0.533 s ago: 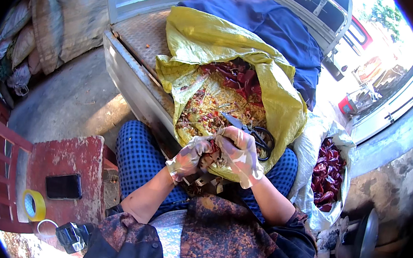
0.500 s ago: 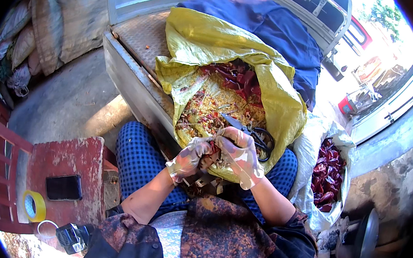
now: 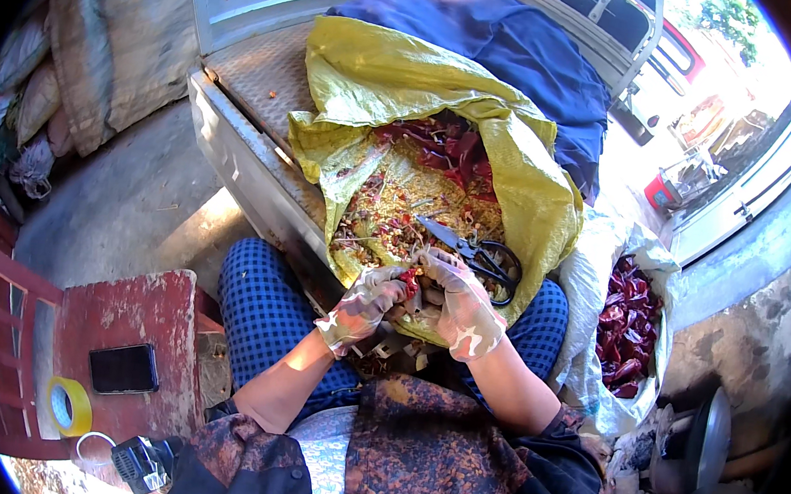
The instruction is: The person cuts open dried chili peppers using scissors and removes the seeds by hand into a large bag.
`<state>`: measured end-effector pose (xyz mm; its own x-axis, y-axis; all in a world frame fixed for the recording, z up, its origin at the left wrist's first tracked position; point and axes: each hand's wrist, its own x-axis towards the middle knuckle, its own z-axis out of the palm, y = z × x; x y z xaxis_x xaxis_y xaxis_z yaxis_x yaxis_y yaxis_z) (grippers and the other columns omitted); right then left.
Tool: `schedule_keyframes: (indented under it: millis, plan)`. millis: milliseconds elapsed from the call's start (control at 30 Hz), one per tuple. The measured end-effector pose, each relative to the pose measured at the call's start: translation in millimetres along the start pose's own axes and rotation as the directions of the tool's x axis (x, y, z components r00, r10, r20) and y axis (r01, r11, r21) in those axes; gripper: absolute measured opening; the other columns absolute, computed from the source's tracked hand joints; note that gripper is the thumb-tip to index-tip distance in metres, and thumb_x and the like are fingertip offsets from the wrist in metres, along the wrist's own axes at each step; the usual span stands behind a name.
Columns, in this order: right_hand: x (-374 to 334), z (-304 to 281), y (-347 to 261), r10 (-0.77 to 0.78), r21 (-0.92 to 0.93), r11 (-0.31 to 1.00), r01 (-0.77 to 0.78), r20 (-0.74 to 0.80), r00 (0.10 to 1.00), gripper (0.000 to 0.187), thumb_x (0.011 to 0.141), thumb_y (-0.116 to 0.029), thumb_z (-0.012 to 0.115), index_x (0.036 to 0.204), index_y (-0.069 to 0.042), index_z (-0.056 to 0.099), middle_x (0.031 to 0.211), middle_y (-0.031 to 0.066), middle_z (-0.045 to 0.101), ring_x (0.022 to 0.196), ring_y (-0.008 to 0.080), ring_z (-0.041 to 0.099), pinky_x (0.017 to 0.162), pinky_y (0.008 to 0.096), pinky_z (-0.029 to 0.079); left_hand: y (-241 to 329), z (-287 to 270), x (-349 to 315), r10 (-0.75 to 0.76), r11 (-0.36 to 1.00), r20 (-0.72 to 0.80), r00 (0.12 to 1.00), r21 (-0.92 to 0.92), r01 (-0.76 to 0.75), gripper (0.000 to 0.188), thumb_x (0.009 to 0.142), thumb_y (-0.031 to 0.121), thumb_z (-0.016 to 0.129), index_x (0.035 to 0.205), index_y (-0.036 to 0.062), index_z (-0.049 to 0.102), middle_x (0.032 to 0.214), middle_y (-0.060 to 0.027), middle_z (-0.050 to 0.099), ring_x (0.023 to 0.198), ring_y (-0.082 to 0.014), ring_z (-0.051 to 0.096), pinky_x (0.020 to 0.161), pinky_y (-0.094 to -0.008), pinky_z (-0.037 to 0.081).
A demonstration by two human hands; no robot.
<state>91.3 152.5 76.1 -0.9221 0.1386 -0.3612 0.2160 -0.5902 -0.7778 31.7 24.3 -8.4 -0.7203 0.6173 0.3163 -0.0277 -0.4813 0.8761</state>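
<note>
While the left hand (image 3: 361, 308) clasps a red pepper (image 3: 408, 283) at the near edge of the yellow sack (image 3: 413, 63), presumably to catch scraps, the right hand (image 3: 468, 313) adjoins, grip indeterminable; scissors (image 3: 466, 248) lie inside, seemingly for ready reach.

A hand could pass forward from the left hand (image 3: 358, 308) over the loose scraps (image 3: 366, 222) inside the yellow sack (image 3: 552, 200), whose raised folds wall off the far and right sides. The dark scissors (image 3: 446, 238) lie across the way just ahead of the right hand (image 3: 466, 308), while leftward the metal side panel (image 3: 255, 176) bars a low path, with open floor (image 3: 149, 187) beyond
</note>
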Motion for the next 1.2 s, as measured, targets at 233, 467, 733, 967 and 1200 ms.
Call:
schedule_keyframes:
  millis: [233, 467, 733, 967, 1200]
  plan:
    - [42, -35, -1, -0.296, -0.142, 0.952, 0.271, -0.211, 0.931, 0.009, 0.084, -0.015, 0.063, 0.089, -0.007, 0.063, 0.072, -0.0011, 0.057, 0.055, 0.0042, 0.044, 0.054, 0.0217, 0.041, 9, 5, 1, -0.013, 0.966, 0.373, 0.928, 0.245, -0.085, 0.031, 0.084, 0.017, 0.058, 0.110, 0.0000, 0.057, 0.079, -0.0012, 0.060, 0.065, -0.0109, 0.056, 0.058, -0.0237, 0.046]
    - [23, -30, -14, -0.078, -0.571, 0.785, 0.241, 0.295, 0.952, 0.017, 0.082, -0.003, 0.055, 0.098, -0.002, 0.061, 0.093, 0.0027, 0.060, 0.077, 0.0087, 0.053, 0.060, 0.0209, 0.042, 21, -5, 6, -0.112, 0.994, 0.023, 0.994, -0.010, 0.112, 0.020, 0.081, 0.020, 0.051, 0.080, 0.0002, 0.057, 0.068, -0.0012, 0.050, 0.059, -0.0099, 0.045, 0.053, -0.0212, 0.035]
    - [129, -59, -88, -0.570, -0.928, -0.361, -0.092, 0.142, 0.809, 0.022, 0.080, -0.017, 0.060, 0.099, -0.006, 0.063, 0.097, 0.0200, 0.064, 0.092, 0.0374, 0.059, 0.082, 0.0403, 0.047, 23, -13, 5, -0.186, 0.890, -0.067, 0.980, -0.434, 0.139, 0.031, 0.077, 0.028, 0.067, 0.087, 0.0028, 0.052, 0.062, 0.0016, 0.042, 0.050, -0.0060, 0.035, 0.044, -0.0211, 0.026]
    - [150, -79, -73, -0.658, -0.980, -0.200, 0.024, 0.152, 0.738, 0.019, 0.079, -0.022, 0.063, 0.087, -0.006, 0.066, 0.080, 0.0155, 0.065, 0.074, 0.0294, 0.061, 0.069, 0.0376, 0.047, 24, -21, 7, -0.151, 0.919, -0.077, 0.986, -0.379, 0.112, 0.020, 0.081, 0.020, 0.065, 0.083, 0.0066, 0.049, 0.064, 0.0014, 0.042, 0.051, -0.0066, 0.037, 0.043, -0.0199, 0.026]
    - [25, -11, -22, -0.626, -0.941, 0.034, 0.336, 0.242, 0.741, 0.009, 0.074, -0.016, 0.065, 0.074, -0.007, 0.063, 0.067, 0.0101, 0.063, 0.059, 0.0209, 0.060, 0.055, 0.0317, 0.047, 28, -11, 21, -0.197, 0.941, -0.161, 0.967, -0.310, 0.139, 0.040, 0.086, 0.026, 0.062, 0.117, 0.0030, 0.052, 0.087, -0.0039, 0.061, 0.059, -0.0048, 0.049, 0.046, -0.0164, 0.037]
